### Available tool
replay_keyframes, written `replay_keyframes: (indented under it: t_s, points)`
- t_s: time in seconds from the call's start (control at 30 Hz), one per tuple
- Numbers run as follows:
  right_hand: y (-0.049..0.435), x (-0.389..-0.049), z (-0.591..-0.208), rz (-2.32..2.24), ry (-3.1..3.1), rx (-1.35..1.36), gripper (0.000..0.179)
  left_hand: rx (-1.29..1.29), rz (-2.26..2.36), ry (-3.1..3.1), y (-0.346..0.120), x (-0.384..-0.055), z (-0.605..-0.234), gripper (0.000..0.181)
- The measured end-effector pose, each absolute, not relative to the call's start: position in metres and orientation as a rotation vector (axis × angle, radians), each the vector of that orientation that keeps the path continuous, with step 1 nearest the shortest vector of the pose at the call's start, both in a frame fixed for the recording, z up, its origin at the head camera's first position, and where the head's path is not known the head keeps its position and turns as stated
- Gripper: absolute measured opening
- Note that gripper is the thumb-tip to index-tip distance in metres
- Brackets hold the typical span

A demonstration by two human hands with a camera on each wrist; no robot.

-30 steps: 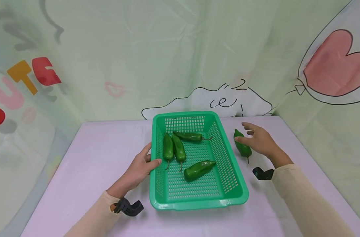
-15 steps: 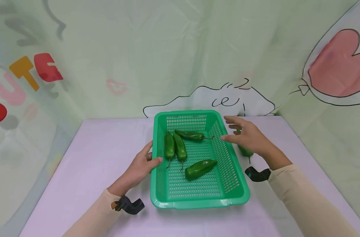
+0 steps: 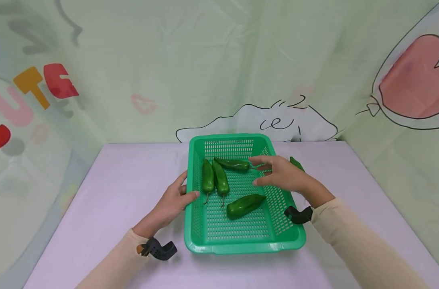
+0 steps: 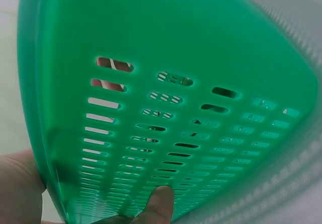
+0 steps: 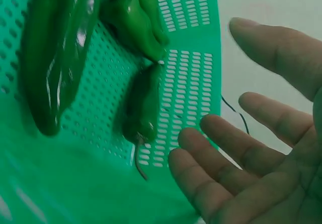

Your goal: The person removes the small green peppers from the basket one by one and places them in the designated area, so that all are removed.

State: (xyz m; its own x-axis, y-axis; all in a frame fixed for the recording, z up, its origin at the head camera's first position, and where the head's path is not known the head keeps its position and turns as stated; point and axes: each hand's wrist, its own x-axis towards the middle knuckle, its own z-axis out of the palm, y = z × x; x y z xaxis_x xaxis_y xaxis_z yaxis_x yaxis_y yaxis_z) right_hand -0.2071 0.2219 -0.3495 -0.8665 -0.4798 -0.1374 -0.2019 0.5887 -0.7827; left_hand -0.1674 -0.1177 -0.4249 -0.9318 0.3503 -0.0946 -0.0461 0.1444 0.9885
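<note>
A green plastic basket (image 3: 237, 247) holds several green peppers: two side by side at the left, one pepper (image 3: 234, 164) across the far end, and a thicker pepper (image 3: 245, 206) nearer the front. My left hand (image 3: 172, 202) grips the left rim, thumb over the edge and fingers against the outer wall, as the left wrist view shows. Over the basket's right side hovers my right hand (image 3: 281, 172), fingers spread and holding nothing. In the right wrist view its fingers (image 5: 216, 189) are apart from the peppers. Another pepper (image 3: 296, 163) lies outside to the right, partly hidden by that hand.
The basket stands on a table with a pale lilac cover (image 3: 133, 168). A printed curtain (image 3: 205, 72) closes off the back and both sides. Each wrist wears a black device, the right one (image 3: 298, 215) over the basket's right rim.
My right hand has moved left, from beside the outside pepper to over the basket, holding nothing. My left hand keeps its grip on the rim. The peppers stay where they were.
</note>
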Motion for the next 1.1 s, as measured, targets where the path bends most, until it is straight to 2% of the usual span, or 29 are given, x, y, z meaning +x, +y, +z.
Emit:
replay_keyframes:
  t_s: [0.6, 1.1]
  points:
    - [0.194, -0.214, -0.371, -0.892, 2.372, -0.651, 0.059, 0.307, 1.862, 2.106, -0.118, -0.167, -0.425, 0.081]
    - [0.181, -0.214, -0.380, -0.726, 2.321, -0.675, 0.056, 0.309, 1.870, 2.097, -0.117, -0.167, -0.424, 0.082]
